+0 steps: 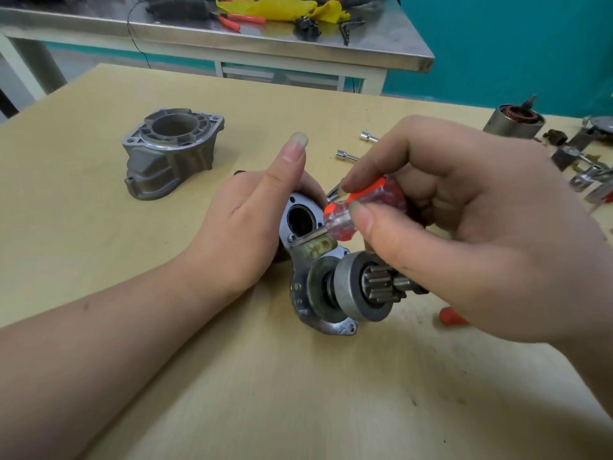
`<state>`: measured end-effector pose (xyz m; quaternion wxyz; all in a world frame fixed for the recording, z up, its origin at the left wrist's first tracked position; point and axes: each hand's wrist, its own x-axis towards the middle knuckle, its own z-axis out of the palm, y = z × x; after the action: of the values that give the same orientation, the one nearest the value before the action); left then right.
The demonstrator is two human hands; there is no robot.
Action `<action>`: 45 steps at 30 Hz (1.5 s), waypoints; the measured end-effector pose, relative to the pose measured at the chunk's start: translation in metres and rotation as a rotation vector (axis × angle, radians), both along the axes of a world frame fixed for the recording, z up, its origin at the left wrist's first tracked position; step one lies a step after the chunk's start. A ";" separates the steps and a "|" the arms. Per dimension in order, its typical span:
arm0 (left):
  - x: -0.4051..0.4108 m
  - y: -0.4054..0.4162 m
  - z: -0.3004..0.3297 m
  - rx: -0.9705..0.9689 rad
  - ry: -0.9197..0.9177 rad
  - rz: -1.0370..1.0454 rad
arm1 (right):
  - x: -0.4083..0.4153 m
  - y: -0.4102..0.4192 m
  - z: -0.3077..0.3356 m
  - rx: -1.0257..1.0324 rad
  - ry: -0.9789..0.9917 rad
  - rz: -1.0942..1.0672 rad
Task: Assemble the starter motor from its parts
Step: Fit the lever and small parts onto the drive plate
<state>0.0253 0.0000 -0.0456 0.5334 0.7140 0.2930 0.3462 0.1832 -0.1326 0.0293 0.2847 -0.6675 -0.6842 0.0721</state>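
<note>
The partly built starter motor (318,293) lies on the wooden table at the middle, its pinion gear (381,283) pointing toward me. My left hand (255,220) grips its upper body from the left, index finger raised. My right hand (447,220) is shut on a short screwdriver with a red and clear handle (361,210); its tip rests on the metal plate (305,220) near the round opening. The grey drive-end housing (169,154) stands apart at the left.
Two loose bolts (346,155) lie behind my hands. A field coil cylinder (512,122) and several metal parts (583,161) sit at the right edge. A red handle (451,317) shows under my right wrist. A steel bench (232,34) with pliers and yellow cloth stands behind.
</note>
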 end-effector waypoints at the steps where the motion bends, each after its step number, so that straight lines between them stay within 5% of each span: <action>1: 0.000 0.000 0.000 0.002 0.001 0.002 | 0.001 0.000 -0.003 -0.009 0.024 0.042; 45: 0.002 -0.006 0.006 0.034 -0.036 0.013 | -0.008 -0.004 0.000 0.024 0.020 0.001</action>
<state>0.0269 -0.0057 -0.0394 0.5239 0.7147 0.2820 0.3677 0.1755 -0.1362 0.0298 0.2997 -0.6627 -0.6826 0.0706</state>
